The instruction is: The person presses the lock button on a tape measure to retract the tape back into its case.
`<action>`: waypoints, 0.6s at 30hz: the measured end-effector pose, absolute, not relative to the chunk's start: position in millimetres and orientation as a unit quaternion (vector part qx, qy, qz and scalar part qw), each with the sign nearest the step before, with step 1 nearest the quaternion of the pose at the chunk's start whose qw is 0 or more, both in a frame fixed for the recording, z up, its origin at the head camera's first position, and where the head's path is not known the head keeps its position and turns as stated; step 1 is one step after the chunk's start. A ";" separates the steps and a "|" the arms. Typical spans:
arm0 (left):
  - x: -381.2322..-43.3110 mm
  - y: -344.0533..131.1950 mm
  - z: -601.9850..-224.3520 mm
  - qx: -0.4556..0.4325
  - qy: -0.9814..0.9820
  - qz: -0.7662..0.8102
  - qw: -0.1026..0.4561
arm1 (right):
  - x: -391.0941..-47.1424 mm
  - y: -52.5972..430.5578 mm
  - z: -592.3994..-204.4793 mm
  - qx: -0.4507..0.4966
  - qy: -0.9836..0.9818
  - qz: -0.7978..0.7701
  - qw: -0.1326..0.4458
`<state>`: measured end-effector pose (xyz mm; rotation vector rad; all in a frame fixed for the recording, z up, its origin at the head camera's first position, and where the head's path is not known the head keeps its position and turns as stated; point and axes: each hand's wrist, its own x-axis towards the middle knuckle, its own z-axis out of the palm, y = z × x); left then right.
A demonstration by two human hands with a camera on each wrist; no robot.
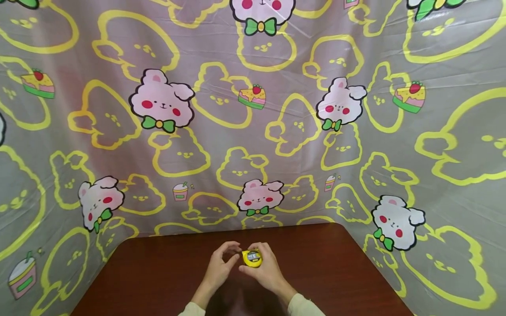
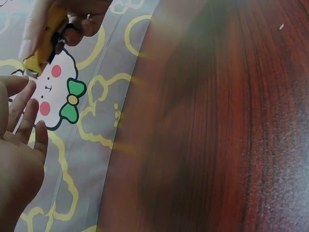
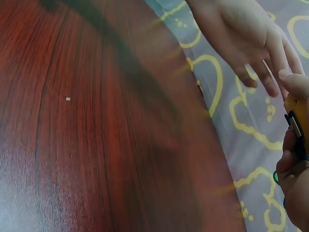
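Observation:
A yellow tape measure (image 1: 252,259) with a grey and black label is held up over the table in my right hand (image 1: 269,268), thumb below and fingers over its top. In the left wrist view, the yellow case (image 2: 54,29) shows a black clip along its side and a small metal end at its mouth. My left hand (image 1: 218,264) faces it from the left, thumb and index fingertips pinching at that metal end. The other left fingers (image 3: 264,77) extend loosely in the right wrist view. No drawn-out length of blade shows.
A dark red-brown wooden table (image 1: 166,259) with rounded far corners lies beneath both hands. Behind it and on both sides hangs a grey curtain (image 1: 221,145) printed with rabbits and cakes. One tiny pale speck (image 3: 68,98) lies on the tabletop.

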<state>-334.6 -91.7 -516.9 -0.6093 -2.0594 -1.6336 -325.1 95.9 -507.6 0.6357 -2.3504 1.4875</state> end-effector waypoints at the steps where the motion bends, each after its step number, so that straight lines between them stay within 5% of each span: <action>1: -334.1 -92.1 -516.7 -0.219 -0.742 -0.594 0.222 | -325.1 96.5 -508.3 0.221 -0.815 0.516 0.146; 18: -330.3 -97.1 -517.9 -0.199 -0.738 -0.606 0.223 | -331.0 104.9 -541.3 0.200 -0.835 0.495 0.134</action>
